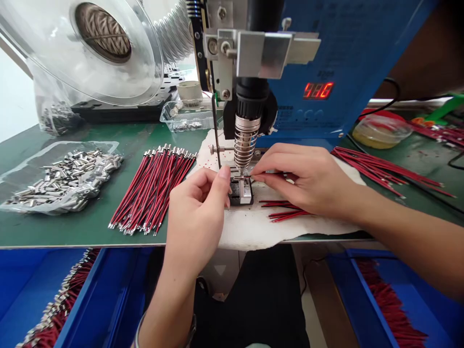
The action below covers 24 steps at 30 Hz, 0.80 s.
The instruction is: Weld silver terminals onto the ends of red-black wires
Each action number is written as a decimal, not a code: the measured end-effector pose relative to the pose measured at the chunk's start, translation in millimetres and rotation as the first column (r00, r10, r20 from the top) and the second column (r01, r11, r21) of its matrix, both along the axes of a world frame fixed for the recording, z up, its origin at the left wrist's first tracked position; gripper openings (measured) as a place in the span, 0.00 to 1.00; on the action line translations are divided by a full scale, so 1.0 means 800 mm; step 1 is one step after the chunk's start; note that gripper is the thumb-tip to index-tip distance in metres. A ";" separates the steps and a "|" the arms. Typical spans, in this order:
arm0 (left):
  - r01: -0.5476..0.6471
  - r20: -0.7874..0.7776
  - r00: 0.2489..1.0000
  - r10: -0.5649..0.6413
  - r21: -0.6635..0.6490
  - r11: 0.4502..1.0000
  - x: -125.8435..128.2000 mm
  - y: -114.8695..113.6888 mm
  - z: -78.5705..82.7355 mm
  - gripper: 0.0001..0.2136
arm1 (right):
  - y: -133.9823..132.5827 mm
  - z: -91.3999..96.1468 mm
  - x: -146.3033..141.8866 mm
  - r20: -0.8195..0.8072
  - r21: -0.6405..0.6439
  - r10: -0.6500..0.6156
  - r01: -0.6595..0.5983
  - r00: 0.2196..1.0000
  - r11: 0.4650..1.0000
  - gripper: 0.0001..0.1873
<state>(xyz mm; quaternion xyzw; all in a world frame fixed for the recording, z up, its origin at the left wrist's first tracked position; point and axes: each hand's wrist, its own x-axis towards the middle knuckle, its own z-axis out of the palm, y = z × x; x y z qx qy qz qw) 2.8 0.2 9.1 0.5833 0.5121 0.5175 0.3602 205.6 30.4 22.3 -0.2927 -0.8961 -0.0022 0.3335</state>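
A thin wire is reaching the small fixture beneath the spring-wrapped iron, the right hand pinching it between its fingers. The left hand is curling its fingers opposite; whether gripping, I cannot tell. Wire bundles are lying on the bench.

"Where is it looking brightest?"
"Left: the wall is showing nearly white, and the clear spool is catching glare and stretching with lens distortion."
"And right?"
"The upper corner is lying dark; the red display is glowing."
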 end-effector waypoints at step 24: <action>0.009 0.006 1.000 -0.009 0.017 1.000 0.000 -0.002 -0.002 0.20 | -0.002 -0.001 0.000 -0.051 0.003 -0.005 0.005 0.999 1.000 0.05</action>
